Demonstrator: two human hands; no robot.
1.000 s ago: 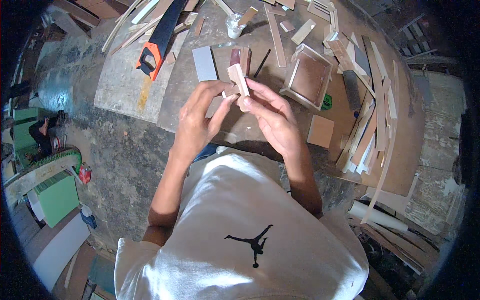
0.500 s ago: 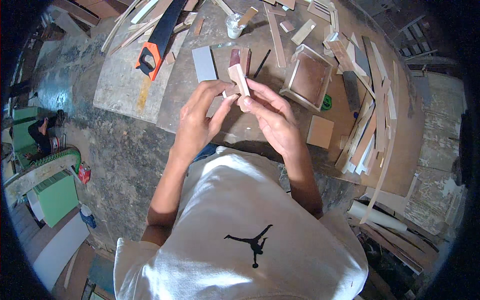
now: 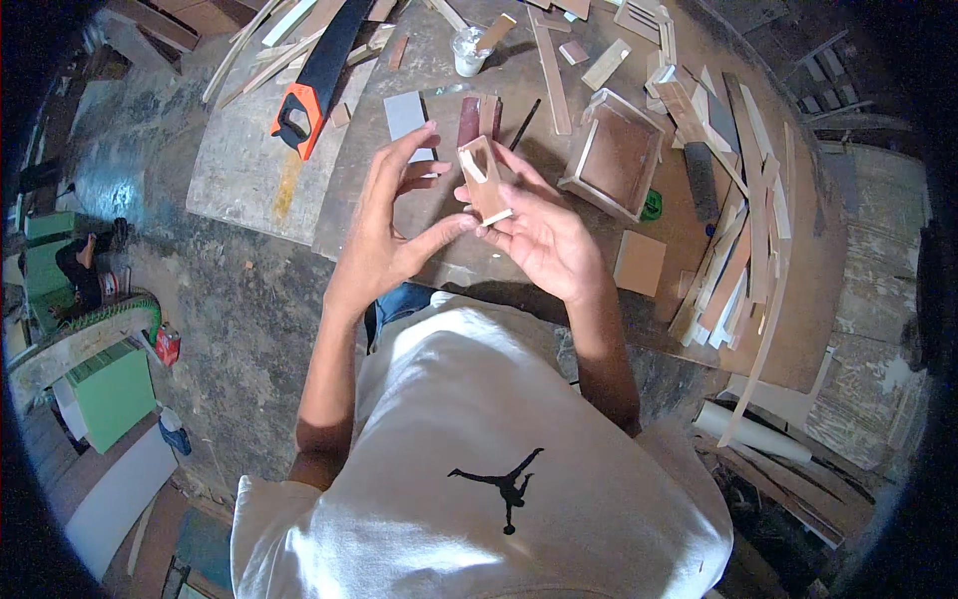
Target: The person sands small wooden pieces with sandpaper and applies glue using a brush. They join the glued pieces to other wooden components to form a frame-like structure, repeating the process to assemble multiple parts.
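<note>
Over the near part of the workbench, my right hand (image 3: 554,250) grips a small wooden piece (image 3: 486,190) with a rounded notch in its far end and a pale strip at its near end. My left hand (image 3: 384,225) is spread open, its thumb tip close to the piece's near edge; whether it touches I cannot tell. Just beyond the left fingers lies a flat grey-white block (image 3: 405,112). Behind the held piece sit a dark red block (image 3: 468,122) and a brown one beside it. A thin black stick (image 3: 524,126) lies to their right.
An open wooden box (image 3: 624,150) stands right of my hands, a square board (image 3: 640,264) nearer me. Wood strips (image 3: 743,240) pile up at the bench's right side. Far left lies an orange-handled handsaw (image 3: 334,55); a plastic cup (image 3: 467,58) with white stuff stands at the back.
My left fingers have let go of the wooden piece and spread apart. The piece has turned in my right hand, so its broad face now shows.
</note>
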